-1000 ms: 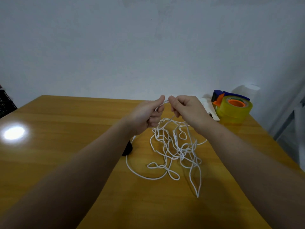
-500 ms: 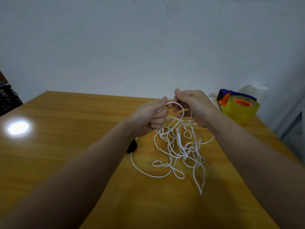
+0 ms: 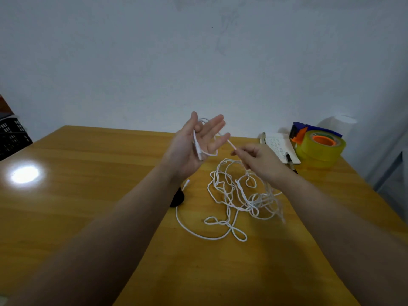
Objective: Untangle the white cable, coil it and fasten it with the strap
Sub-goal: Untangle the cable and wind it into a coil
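**knot_fan:** White cable is mostly a loose heap on the table. One long loop trails closest to the camera and the knotty part sits just behind it. So early days, I'd say: this is the untangling step, no coil started.

**deskjockey:** Agreed. That black lump by the left forearm might be the strap, can't tell though. Above the heap, the left hand is palm up with fingers spread. The plug end of the white cable lies across the palm and a turn is draped round the fingers. The right hand pinches the line just beside it, thumb against fingertip.

**knot_fan:** Next move, imo: the right hand walks the free line out of the heap loop by loop. No yanking, or those little loops will probably cinch into real knots.

**deskjockey:** Yep. The notebook and yellow tape roll further back look near enough to snag a swinging loop, too.
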A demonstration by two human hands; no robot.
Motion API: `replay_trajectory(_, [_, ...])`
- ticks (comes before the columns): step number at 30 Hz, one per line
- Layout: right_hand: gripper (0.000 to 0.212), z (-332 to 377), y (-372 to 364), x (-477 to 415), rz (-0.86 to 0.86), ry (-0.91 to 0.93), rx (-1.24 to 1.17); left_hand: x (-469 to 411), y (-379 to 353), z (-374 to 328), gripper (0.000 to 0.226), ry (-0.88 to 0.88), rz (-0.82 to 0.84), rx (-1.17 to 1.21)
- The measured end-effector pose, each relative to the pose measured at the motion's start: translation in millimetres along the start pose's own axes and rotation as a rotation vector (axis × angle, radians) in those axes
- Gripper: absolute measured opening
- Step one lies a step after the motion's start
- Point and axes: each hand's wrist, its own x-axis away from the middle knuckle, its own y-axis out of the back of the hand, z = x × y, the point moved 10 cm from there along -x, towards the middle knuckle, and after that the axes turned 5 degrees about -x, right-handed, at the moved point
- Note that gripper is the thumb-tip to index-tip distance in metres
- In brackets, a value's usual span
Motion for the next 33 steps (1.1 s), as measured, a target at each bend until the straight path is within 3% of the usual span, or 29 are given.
replay_trajectory(5, [0.031, -23, -22, 16, 0.221, -0.056, 0.293, -8, 32, -14, 0.031, -0.039, -0.148, -0.205])
replay_trajectory(9, [0.061, -6, -55, 24, 0.385, 0.093, 0.856, -17, 27, 3, 0.021, -0.032, -0.099, -0.435])
replay_trajectory(13, [0.073, 8, -71, 24, 0.438, 0.167, 1.06, -19, 21, 13, 0.019, -0.025, -0.101, -0.629])
replay_trajectory(17, [0.058, 30, -73, 25, 0.361, 0.33, 1.046, -19, 20, 16, 0.016, -0.034, -0.073, -0.714])
replay_trajectory(21, [0.042, 39, -53, 20, 0.202, 0.363, 0.979, -19, 28, 10, 0.02, -0.052, -0.157, -0.765])
replay_trajectory(25, [0.026, 60, -43, 25, 0.136, 0.453, 0.855, -18, 21, 9, 0.029, -0.068, -0.169, -1.038])
replay_trajectory(29, [0.018, 63, -37, 23, 0.137, 0.368, 0.787, -13, 3, 9, 0.032, -0.116, -0.148, -1.412])
replay_trajectory(33, [0.018, 58, -32, 22, 0.125, 0.312, 0.719, -11, -8, 13, 0.03, -0.123, -0.11, -1.511])
